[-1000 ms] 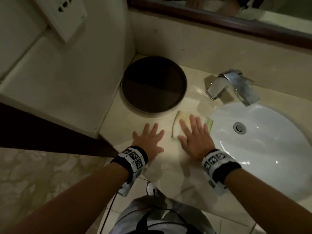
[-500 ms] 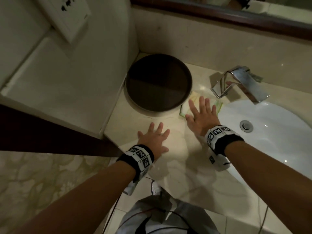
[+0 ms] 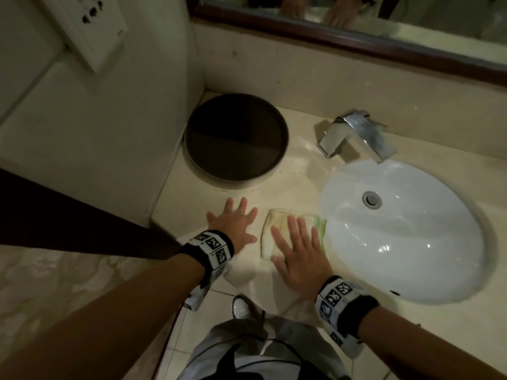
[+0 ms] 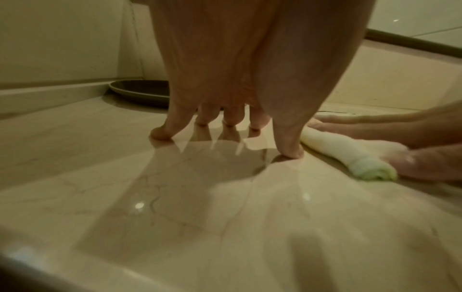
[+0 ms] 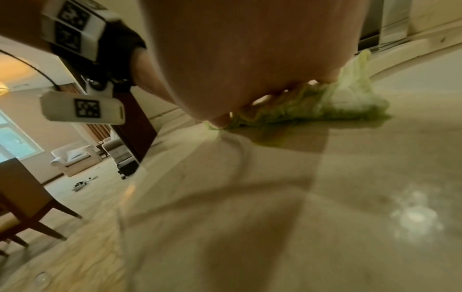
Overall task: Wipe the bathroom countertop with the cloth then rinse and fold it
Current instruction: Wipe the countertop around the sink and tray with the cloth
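Observation:
A pale yellow-green cloth (image 3: 277,226) (image 4: 345,154) (image 5: 325,104) lies folded on the beige marble countertop (image 3: 274,185), just left of the white sink basin (image 3: 406,259). My right hand (image 3: 296,242) (image 5: 225,59) presses flat on the cloth with straight, spread fingers. My left hand (image 3: 233,220) (image 4: 225,126) rests on the bare counter to the cloth's left, fingers spread, fingertips touching the stone. In the left wrist view the right hand (image 4: 400,150) covers the cloth's far side.
A round dark tray (image 3: 236,138) sits in the back left corner against the wall. A chrome faucet (image 3: 354,135) stands behind the basin, whose drain (image 3: 371,199) is shut. A mirror frame (image 3: 356,42) runs along the back. The counter's front edge lies just below my wrists.
My right hand has drawn the cloth back from near the faucet toward the front edge of the counter. The left hand has stayed planted on the stone.

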